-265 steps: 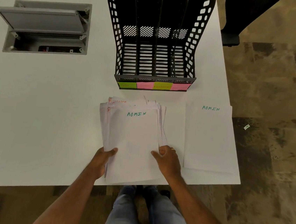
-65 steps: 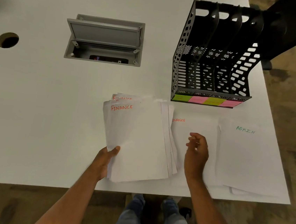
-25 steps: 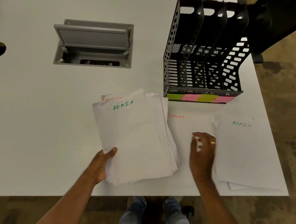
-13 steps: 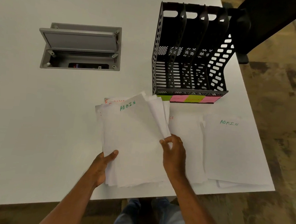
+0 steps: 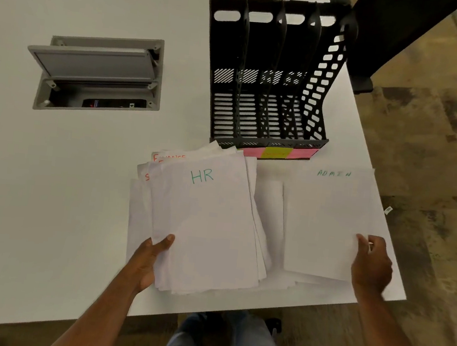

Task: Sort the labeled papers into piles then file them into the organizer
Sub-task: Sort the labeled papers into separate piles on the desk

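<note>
Here, a black four-slot file organizer (image 5: 271, 76) stands upright at the white table's (image 5: 51, 182) far right, coloured sticky labels along its front lip. To its left an open grey cable hatch (image 5: 96, 74) is set into the tabletop. The left hand (image 5: 150, 260) grips the unsorted paper stack (image 5: 204, 226), thumb over the top "HR" sheet. The right hand (image 5: 371, 264) pinches the right edge of the "ADMIN" sheet (image 5: 326, 222), lying over the Admin pile beside the stack.
</note>
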`<state>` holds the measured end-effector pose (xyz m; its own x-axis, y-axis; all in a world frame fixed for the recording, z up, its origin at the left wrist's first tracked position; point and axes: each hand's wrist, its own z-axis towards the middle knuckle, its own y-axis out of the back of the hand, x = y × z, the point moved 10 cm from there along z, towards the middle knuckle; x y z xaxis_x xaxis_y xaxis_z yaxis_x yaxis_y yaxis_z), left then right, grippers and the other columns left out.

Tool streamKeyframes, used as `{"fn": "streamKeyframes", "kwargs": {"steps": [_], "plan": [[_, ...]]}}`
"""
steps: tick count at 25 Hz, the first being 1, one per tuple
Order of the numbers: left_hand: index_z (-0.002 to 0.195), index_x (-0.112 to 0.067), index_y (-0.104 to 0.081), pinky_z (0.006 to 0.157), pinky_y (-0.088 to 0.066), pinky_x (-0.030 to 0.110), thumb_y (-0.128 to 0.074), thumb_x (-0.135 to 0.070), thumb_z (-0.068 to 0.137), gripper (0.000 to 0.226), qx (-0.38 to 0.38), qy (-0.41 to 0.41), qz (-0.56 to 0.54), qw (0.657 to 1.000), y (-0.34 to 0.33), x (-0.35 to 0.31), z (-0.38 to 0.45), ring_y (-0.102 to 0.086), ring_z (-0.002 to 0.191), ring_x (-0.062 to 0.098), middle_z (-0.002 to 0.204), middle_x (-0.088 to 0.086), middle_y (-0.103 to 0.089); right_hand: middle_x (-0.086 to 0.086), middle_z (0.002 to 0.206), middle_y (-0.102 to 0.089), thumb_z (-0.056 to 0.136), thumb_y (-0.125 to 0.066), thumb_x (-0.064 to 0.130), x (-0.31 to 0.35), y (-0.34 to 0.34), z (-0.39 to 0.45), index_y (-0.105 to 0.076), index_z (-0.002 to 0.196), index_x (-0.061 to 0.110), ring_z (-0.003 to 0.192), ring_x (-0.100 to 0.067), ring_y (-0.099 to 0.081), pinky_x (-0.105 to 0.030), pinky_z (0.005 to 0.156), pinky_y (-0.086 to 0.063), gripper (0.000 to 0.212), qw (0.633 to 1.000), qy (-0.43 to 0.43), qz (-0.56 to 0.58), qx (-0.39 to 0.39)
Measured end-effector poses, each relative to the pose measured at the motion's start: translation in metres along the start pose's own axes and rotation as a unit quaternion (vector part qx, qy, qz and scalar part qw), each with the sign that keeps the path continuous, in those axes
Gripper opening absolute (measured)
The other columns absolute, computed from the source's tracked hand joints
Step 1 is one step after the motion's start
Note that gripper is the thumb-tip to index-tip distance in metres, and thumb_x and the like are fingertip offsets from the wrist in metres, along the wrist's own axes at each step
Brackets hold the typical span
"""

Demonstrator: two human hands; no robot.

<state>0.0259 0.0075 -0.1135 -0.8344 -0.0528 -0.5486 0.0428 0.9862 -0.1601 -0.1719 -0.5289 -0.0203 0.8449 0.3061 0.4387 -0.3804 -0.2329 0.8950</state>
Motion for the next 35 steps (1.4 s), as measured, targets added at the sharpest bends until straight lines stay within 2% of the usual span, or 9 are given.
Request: {"fn": "streamKeyframes", "kwargs": {"steps": [3,7,10,13,16,20,24,27,35], "plan": [[0.114,-0.019,-0.068,0.09,-0.051,0.044,-0.076,-0.028,0.079,0.037,-0.015,-0.003,0.004,1.0,-0.009,0.002,0.002,-0.07,0.099,0.027,0.105,0.006,-0.078,-0.017,0.116,-0.066,0.095,-0.062,0.039,-0.015,-0.019,0.006,-0.049,0.123,0.019,0.099,-0.042,-0.064,-0.047,0.078,-0.051,0.036,0.997,0.01,-0.052,0.062],[0.113,-0.018,-0.068,0.09,-0.051,0.042,-0.071,-0.023,0.087,0.027,-0.024,-0.006,-0.007,1.0,-0.038,0.001,-0.001,-0.07,0.098,0.025,0.102,0.005,-0.079,-0.016,0.131,-0.054,0.086,-0.076,0.023,0.029,-0.014,0.002,-0.049,0.131,0.017,0.117,-0.037,-0.052,-0.057,0.091,-0.052,0.053,0.999,0.047,-0.004,0.001],[0.114,-0.015,-0.069,0.091,-0.053,0.042,-0.068,-0.018,0.091,0.023,-0.014,-0.011,-0.014,1.0,-0.062,0.001,-0.006,-0.074,0.095,0.023,0.104,0.006,-0.079,0.003,0.128,-0.05,0.095,-0.064,0.024,0.124,-0.016,-0.048,-0.059,0.12,0.027,0.114,-0.017,-0.054,-0.039,0.087,-0.058,0.026,0.967,0.177,0.179,0.044],[0.117,-0.012,-0.069,0.097,-0.051,0.044,-0.069,-0.018,0.091,0.027,-0.004,-0.011,-0.024,1.0,-0.074,0.005,-0.011,-0.07,0.105,0.029,0.114,0.013,-0.075,0.009,0.137,-0.045,0.096,-0.062,0.033,0.2,-0.034,-0.105,-0.063,0.121,0.031,0.125,-0.011,-0.045,-0.026,0.094,-0.05,0.025,0.938,0.287,0.154,0.119],[0.114,-0.015,-0.071,0.08,-0.058,0.036,-0.075,-0.023,0.082,0.034,0.008,-0.011,-0.038,0.999,-0.073,0.007,-0.014,-0.074,0.1,0.026,0.11,0.009,-0.077,0.005,0.143,-0.043,0.094,-0.064,0.038,0.211,-0.054,-0.116,-0.05,0.134,0.027,0.125,-0.016,-0.048,-0.035,0.092,-0.054,0.043,0.954,0.214,0.123,0.169],[0.111,-0.014,-0.072,0.064,-0.061,0.028,-0.075,-0.019,0.084,0.027,0.017,-0.012,-0.061,0.998,-0.053,0.004,-0.013,-0.076,0.091,0.022,0.106,0.008,-0.079,0.006,0.129,-0.055,0.094,-0.066,0.036,0.22,-0.053,-0.129,-0.053,0.123,0.027,0.103,-0.004,-0.054,-0.024,0.082,-0.055,0.033,0.953,0.217,0.162,0.135],[0.121,-0.014,-0.069,0.087,-0.059,0.044,-0.08,-0.026,0.078,0.046,0.033,0.003,-0.053,0.998,-0.019,-0.005,-0.009,-0.072,0.106,0.029,0.116,0.01,-0.076,0.005,0.116,-0.061,0.095,-0.056,0.043,0.243,-0.056,-0.16,-0.059,0.108,0.021,0.095,-0.002,-0.057,-0.005,0.079,-0.043,0.026,0.95,0.244,0.172,0.091],[0.13,-0.013,-0.063,0.103,-0.048,0.054,-0.08,-0.027,0.081,0.054,0.044,0.008,-0.032,0.999,0.014,-0.013,-0.005,-0.065,0.116,0.035,0.124,0.013,-0.072,0.008,0.111,-0.063,0.096,-0.058,0.041,0.246,-0.07,-0.182,-0.06,0.104,0.022,0.093,-0.005,-0.061,-0.009,0.077,-0.048,0.021,0.95,0.211,0.21,0.093],[0.126,-0.015,-0.065,0.082,-0.059,0.044,-0.083,-0.031,0.073,0.059,0.041,0.0,-0.014,0.999,0.14,-0.057,-0.005,-0.073,0.104,0.029,0.117,0.01,-0.075,0.015,0.085,-0.057,0.104,-0.048,0.036,0.233,-0.06,-0.204,-0.052,0.109,0.022,0.073,0.004,-0.052,0.0,0.066,-0.037,0.015,0.962,0.112,0.248,-0.028]]}}
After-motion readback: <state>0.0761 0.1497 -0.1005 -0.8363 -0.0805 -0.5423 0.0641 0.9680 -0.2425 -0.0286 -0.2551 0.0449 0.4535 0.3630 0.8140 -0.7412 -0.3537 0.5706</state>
